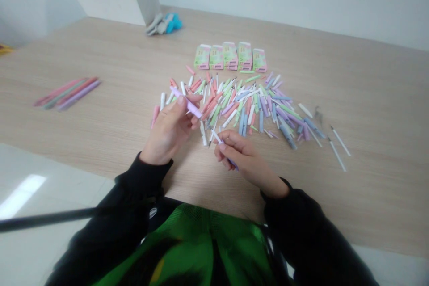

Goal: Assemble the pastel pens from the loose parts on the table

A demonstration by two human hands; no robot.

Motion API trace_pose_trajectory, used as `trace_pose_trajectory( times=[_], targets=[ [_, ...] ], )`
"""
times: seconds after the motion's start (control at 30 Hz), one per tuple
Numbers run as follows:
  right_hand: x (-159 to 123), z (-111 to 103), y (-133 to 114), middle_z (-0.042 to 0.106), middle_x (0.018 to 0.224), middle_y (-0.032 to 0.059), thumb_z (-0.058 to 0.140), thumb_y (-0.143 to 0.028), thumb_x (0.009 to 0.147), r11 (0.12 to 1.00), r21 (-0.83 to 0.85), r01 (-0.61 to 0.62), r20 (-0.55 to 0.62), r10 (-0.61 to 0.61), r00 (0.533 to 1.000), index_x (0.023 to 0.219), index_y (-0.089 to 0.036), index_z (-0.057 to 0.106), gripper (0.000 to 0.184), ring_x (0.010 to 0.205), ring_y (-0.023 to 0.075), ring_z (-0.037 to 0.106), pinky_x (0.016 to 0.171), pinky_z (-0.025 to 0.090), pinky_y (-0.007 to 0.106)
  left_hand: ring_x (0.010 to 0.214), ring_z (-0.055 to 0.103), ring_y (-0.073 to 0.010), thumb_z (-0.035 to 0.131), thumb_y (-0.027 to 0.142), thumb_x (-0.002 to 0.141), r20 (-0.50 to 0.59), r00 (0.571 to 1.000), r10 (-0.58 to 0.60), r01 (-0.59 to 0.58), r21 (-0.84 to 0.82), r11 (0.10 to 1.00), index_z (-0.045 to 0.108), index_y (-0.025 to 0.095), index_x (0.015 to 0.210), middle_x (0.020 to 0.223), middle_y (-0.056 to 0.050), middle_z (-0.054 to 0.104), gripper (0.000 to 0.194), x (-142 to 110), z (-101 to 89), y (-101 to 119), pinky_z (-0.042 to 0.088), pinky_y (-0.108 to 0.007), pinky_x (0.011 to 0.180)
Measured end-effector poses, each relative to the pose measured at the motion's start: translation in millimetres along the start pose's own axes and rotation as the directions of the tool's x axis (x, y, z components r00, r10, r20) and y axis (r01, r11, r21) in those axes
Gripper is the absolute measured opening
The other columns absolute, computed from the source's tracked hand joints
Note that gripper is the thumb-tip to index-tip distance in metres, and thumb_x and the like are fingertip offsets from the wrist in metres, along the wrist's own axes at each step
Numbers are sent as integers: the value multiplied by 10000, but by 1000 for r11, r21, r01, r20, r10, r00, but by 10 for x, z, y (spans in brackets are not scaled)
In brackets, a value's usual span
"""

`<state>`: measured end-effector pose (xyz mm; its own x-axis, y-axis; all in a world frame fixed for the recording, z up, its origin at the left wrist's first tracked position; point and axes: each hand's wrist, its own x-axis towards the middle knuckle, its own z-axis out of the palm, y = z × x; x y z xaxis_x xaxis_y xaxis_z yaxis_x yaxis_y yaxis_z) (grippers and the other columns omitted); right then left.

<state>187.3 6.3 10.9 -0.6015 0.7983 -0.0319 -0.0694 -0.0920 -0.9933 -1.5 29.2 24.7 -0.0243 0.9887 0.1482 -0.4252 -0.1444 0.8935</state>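
My left hand is closed around a light purple pen barrel, which slants down to the right. Lower and to the right, my right hand grips a pen refill with a white tube; a purple piece shows at the lower side of the fingers. The refill's upper end points towards the lower end of the barrel, and whether they touch is too blurred to tell. Just beyond both hands lies a loose pile of pen parts in pink, green, white, blue and purple.
Several small pen boxes stand in a row behind the pile. Several coloured pens lie at the left, and a few white refills at the right. Grey and blue gloves rest beside a white box at the back left of the table.
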Motion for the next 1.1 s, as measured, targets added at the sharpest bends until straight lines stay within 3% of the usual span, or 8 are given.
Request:
trace_pose_trajectory(
  times=[0.2, 0.3, 0.47, 0.6, 0.7, 0.97, 1.03, 1.1],
  targets=[
    [-147, -157, -100, 551, 683, -75, 572, -323, 932, 998, 23, 64, -83, -62, 995, 1074, -227, 516, 180, 476, 62, 378, 457, 276, 222, 566, 486, -96, 670, 508, 886, 38, 998, 58, -61, 107, 992, 756, 212, 865, 670, -5, 588, 309, 105, -55, 257, 395, -230, 520],
    [-288, -334, -144, 554, 680, -77, 591, -345, 939, 989, 90, 114, -194, -95, 976, 1097, -242, 514, 204, 468, 63, 363, 451, 243, 230, 559, 454, -99, 694, 464, 867, 114, 993, 35, -79, 408, 910, 767, 172, 805, 632, -14, 583, 308, 311, -61, 338, 347, -236, 521],
    [-430, -588, -143, 540, 651, -77, 628, -319, 925, 972, 105, 211, -357, -162, 920, 1069, -239, 536, 189, 470, 68, 371, 440, 219, 231, 498, 355, -104, 644, 426, 870, 303, 950, -79, -236, 858, 455, 611, 158, 563, 499, 19, 446, 409, 866, 155, 178, 237, -282, 539],
    [-466, -690, -105, 538, 637, -86, 652, -332, 892, 968, 100, 231, -416, -170, 893, 1070, -242, 510, 245, 450, 65, 350, 432, 212, 223, 531, 396, -136, 581, 424, 888, 313, 940, -133, -310, 950, 39, 556, 167, 554, 511, -2, 447, 422, 1230, 373, -163, 245, -306, 583],
    [-469, -703, -95, 542, 638, -92, 649, -338, 883, 971, 79, 227, -438, -170, 883, 1076, -241, 488, 269, 441, 59, 343, 427, 206, 218, 575, 456, -166, 534, 459, 900, 280, 947, -156, -298, 948, -109, 619, 150, 618, 586, -58, 550, 427, 1362, 440, -411, 258, -310, 596],
    [-436, -665, -110, 554, 634, -91, 610, -318, 861, 978, 96, 183, -434, -124, 892, 1118, -253, 462, 304, 454, 74, 354, 435, 216, 220, 813, 614, -252, 505, 432, 921, 280, 949, -142, -300, 943, -147, 719, 107, 868, 905, -155, 708, 392, 1358, 438, -560, 394, -314, 703],
    [-423, -676, -105, 570, 642, -86, 595, -300, 843, 968, 146, 203, -427, -124, 896, 1103, -258, 453, 300, 459, 82, 376, 438, 237, 225, 818, 608, -227, 446, 432, 957, 333, 935, -120, -341, 938, -56, 713, 125, 908, 927, -122, 704, 410, 1242, 491, -442, 407, -305, 718],
    [-405, -678, -105, 591, 661, -78, 591, -293, 829, 959, 184, 217, -412, -125, 902, 1096, -260, 449, 304, 473, 89, 409, 451, 270, 231, 704, 561, -182, 431, 442, 970, 411, 903, -124, -383, 902, 198, 697, 129, 844, 760, -63, 645, 430, 1078, 557, -302, 389, -291, 664]
  ],
)
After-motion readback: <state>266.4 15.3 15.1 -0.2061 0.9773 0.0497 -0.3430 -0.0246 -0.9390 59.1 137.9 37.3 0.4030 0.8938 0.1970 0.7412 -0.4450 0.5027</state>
